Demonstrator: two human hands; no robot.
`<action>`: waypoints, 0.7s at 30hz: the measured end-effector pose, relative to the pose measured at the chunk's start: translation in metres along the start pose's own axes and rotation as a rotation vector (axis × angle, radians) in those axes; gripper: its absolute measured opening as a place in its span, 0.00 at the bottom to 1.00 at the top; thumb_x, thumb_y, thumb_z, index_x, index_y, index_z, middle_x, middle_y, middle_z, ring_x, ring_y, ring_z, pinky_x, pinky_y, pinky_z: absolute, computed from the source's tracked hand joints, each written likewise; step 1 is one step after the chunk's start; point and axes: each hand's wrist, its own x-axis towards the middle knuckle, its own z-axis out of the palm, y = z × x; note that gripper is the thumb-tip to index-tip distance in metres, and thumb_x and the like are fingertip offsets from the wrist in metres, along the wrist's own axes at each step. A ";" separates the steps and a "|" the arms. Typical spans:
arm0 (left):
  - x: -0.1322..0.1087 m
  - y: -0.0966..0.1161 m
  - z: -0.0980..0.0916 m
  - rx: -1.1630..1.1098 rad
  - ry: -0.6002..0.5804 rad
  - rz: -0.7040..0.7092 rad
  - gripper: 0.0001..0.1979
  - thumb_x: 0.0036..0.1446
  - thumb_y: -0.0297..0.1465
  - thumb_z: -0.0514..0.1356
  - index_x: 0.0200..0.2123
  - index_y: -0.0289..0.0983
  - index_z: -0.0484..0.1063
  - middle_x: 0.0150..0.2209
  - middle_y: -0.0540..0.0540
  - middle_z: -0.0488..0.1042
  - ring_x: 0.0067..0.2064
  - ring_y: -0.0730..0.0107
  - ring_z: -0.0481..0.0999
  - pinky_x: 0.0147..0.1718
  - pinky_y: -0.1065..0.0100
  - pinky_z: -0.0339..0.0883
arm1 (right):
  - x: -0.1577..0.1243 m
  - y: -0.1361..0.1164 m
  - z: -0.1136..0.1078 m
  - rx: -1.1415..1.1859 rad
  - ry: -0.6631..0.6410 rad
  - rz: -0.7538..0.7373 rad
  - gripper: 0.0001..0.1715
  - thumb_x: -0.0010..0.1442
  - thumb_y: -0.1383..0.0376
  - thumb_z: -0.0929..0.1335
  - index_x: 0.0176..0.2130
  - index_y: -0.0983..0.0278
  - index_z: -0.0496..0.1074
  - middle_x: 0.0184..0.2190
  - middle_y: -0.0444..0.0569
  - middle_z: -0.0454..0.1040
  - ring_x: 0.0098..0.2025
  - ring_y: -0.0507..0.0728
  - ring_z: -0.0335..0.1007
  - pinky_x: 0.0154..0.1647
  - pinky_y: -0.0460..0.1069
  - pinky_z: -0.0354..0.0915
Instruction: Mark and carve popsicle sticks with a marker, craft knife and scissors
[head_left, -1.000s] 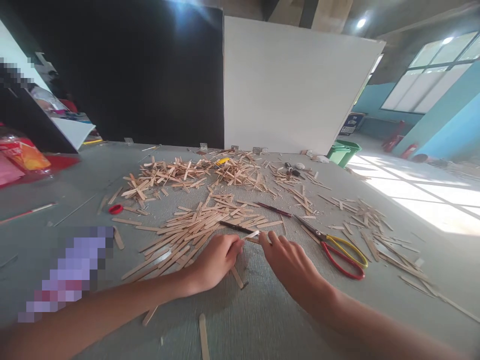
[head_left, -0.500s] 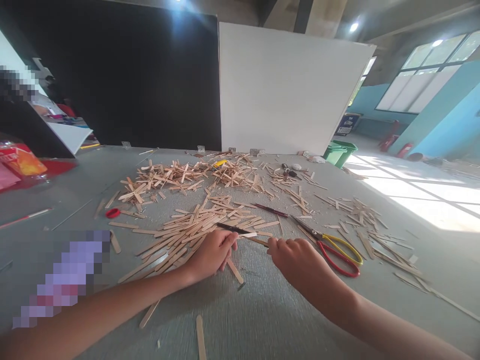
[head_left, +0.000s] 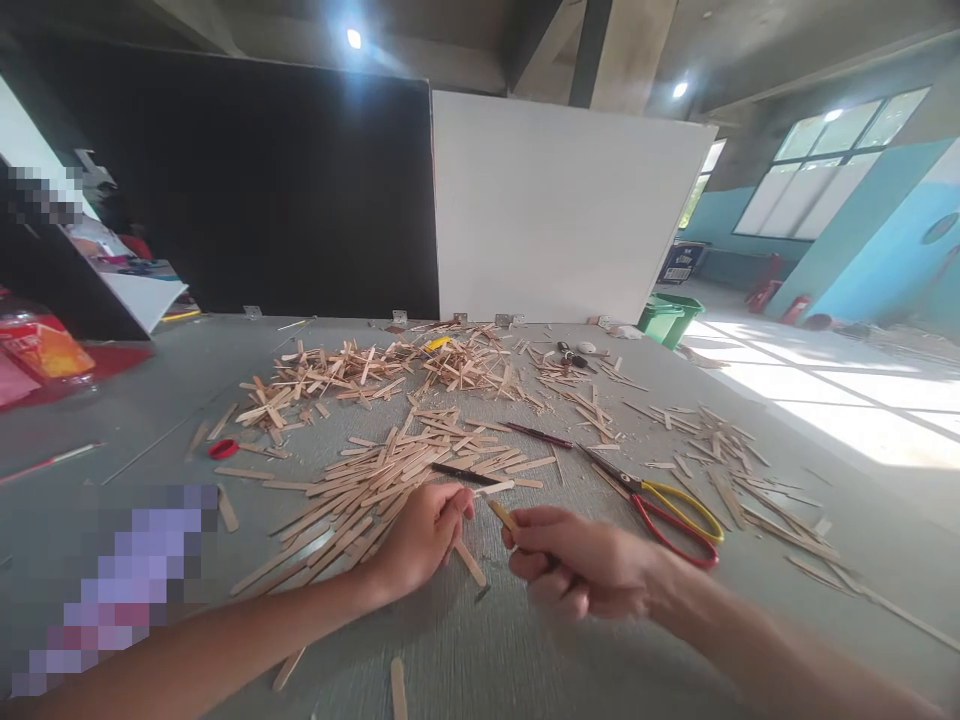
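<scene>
My left hand [head_left: 424,532] is closed, thumb against fingers, with a pale wooden craft stick [head_left: 496,488] sticking out past the fingertips to the right. Facing it, my right hand [head_left: 566,555], partly blurred, pinches a short yellowish-brown flat strip [head_left: 501,514] whose free end points up and left; it looks like a wooden stick, most of it hidden in the fist. The two tips are close together. A black pen-like tool [head_left: 463,474] lies just behind the left hand, on the edge of a pile of craft sticks [head_left: 375,478].
Scissors [head_left: 675,505] with red and yellow handles lie right of my hands, near a dark red pen-like tool [head_left: 538,434]. More sticks [head_left: 337,365] are heaped at the back. A red ring [head_left: 223,449] sits left. Black and white panels [head_left: 562,210] stand behind.
My right hand has turned over from knuckles up to thumb side up, with its strip now tilted toward the left hand. The view has tipped slightly upward. The left hand keeps its hold.
</scene>
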 end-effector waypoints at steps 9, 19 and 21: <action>-0.003 0.001 0.002 -0.032 -0.038 0.021 0.27 0.67 0.57 0.50 0.31 0.40 0.66 0.15 0.57 0.60 0.16 0.71 0.58 0.20 0.69 0.52 | -0.008 -0.013 -0.017 -0.136 -0.198 0.154 0.11 0.72 0.63 0.64 0.37 0.57 0.56 0.22 0.32 0.51 0.17 0.45 0.32 0.14 0.39 0.34; -0.009 0.002 0.003 -0.076 0.017 0.072 0.27 0.68 0.56 0.50 0.32 0.39 0.67 0.17 0.57 0.58 0.19 0.71 0.57 0.21 0.70 0.52 | -0.005 -0.002 -0.005 -0.170 -0.234 0.015 0.14 0.73 0.56 0.64 0.38 0.56 0.54 0.23 0.32 0.50 0.18 0.45 0.32 0.13 0.38 0.38; -0.010 0.000 0.004 -0.083 0.028 0.089 0.26 0.69 0.56 0.51 0.32 0.39 0.67 0.17 0.58 0.58 0.20 0.72 0.57 0.21 0.70 0.52 | -0.009 -0.008 -0.007 -0.203 -0.282 0.061 0.12 0.74 0.58 0.63 0.39 0.57 0.56 0.23 0.32 0.51 0.18 0.46 0.31 0.12 0.38 0.39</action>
